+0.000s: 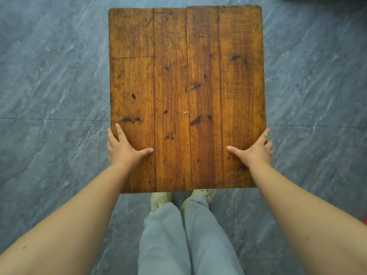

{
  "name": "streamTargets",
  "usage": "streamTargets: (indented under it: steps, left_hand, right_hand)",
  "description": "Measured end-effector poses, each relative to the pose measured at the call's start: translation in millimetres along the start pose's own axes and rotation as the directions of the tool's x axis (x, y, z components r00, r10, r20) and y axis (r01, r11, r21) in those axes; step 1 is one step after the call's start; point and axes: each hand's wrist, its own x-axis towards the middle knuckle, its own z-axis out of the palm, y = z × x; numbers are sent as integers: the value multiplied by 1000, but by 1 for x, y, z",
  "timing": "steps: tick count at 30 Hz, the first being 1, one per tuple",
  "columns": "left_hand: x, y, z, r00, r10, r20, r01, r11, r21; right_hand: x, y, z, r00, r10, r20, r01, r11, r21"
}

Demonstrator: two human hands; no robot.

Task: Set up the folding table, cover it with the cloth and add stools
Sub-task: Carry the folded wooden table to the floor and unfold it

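Person's L hand (124,148) & R hand (256,151) grip opposite side edges of worn brown rectangular plank-wood counter (186,76), thumbs spread flat on top, above grey stone-tile floor (49,76).

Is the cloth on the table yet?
No, the wooden table top shows bare planks from edge to edge, and only the left hand and the right hand grip its sides.
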Motion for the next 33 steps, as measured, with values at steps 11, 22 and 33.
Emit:
streamTargets:
  steps: [11,22,33]
  left_hand:
    - [-16,-31,8,995,102,-11,-102,995,7]
    - [-71,-90,36,995,99,4,-99,995,7]
    - [-135,-150,69,998,69,10,-69,998,6]
  right_hand:
    - [-29,37,23,998,50,-33,-49,999,18]
    - [-79,101,56,998,53,-27,-53,999,-3]
    - [-121,168,87,999,3,-45,-4,1000,-16]
